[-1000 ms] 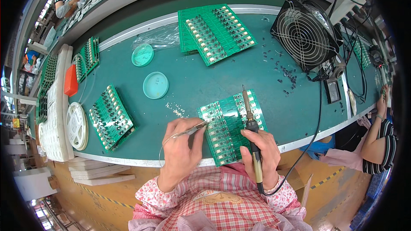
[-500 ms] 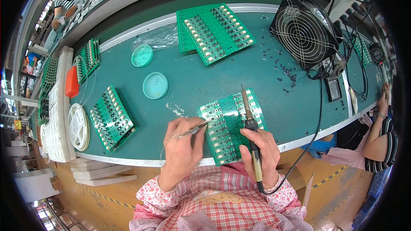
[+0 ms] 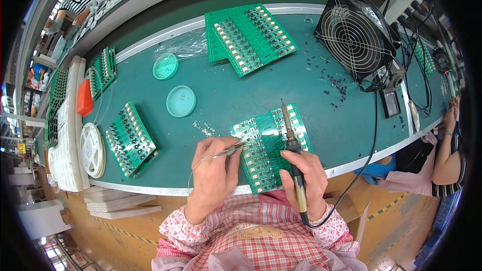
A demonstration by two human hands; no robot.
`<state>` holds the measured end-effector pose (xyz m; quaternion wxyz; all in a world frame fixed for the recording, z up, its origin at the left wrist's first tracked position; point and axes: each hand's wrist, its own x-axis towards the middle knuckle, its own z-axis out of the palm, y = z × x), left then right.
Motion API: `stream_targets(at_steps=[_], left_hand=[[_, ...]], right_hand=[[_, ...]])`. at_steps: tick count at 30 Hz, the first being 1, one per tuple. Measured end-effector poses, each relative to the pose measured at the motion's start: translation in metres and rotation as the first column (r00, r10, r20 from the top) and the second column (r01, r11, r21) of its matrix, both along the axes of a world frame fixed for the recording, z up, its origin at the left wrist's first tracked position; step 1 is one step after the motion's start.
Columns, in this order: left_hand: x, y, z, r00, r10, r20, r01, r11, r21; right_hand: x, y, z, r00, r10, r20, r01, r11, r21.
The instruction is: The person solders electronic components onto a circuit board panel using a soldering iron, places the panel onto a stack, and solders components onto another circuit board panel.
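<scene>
My left hand [image 3: 213, 173] is closed on a pair of metal tweezers [image 3: 227, 152], their tips at the left row of parts on a green circuit board [image 3: 268, 156]. A thin wire [image 3: 190, 178] loops out from the same hand. My right hand [image 3: 312, 176] grips a soldering iron [image 3: 299, 183] by its handle. Its tip points away from me, over the right part of the board; whether it touches anything I cannot tell. The board lies at the bench's near edge, with rows of pale and black components.
Stacked boards lie at the back [image 3: 253, 40] and left [image 3: 131, 140]. Two turquoise round dishes [image 3: 181, 101] sit near tiny scattered white parts [image 3: 205, 128]. A black fan [image 3: 351, 40] stands back right beside loose black bits. The iron's cord [image 3: 370, 155] trails rightward. A white reel [image 3: 92, 149] lies left.
My hands, the tweezers and the iron stay almost in place. At the far upper left, another person's arms have shifted.
</scene>
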<state>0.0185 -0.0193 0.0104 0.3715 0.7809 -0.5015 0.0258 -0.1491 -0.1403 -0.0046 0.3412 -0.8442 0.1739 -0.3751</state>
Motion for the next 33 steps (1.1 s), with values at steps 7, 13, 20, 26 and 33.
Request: stream_targets(at_steps=[7, 13, 20, 26, 33], left_hand=[[0.004, 0.018, 0.001, 0.976, 0.172, -0.133, -0.177, 0.984, -0.022], [0.009, 0.031, -0.010, 0.963, 0.182, -0.200, -0.178, 0.983, 0.037], [0.009, 0.032, -0.010, 0.968, 0.173, -0.181, -0.172, 0.985, 0.022], [0.009, 0.031, -0.009, 0.973, 0.174, -0.152, -0.172, 0.985, 0.027], [0.009, 0.030, -0.009, 0.976, 0.165, -0.144, -0.166, 0.986, 0.008]], right_hand=[[-0.001, -0.001, -0.001, 1.000, 0.000, -0.007, 0.000, 1.000, 0.000], [0.000, 0.000, 0.001, 0.999, 0.018, -0.034, -0.018, 1.000, -0.004], [-0.001, 0.002, 0.000, 0.999, 0.012, -0.049, -0.012, 1.000, 0.000], [0.000, 0.002, -0.002, 0.999, 0.006, -0.042, -0.006, 1.000, -0.008], [0.000, 0.002, 0.000, 0.999, 0.011, -0.041, -0.011, 1.000, 0.000]])
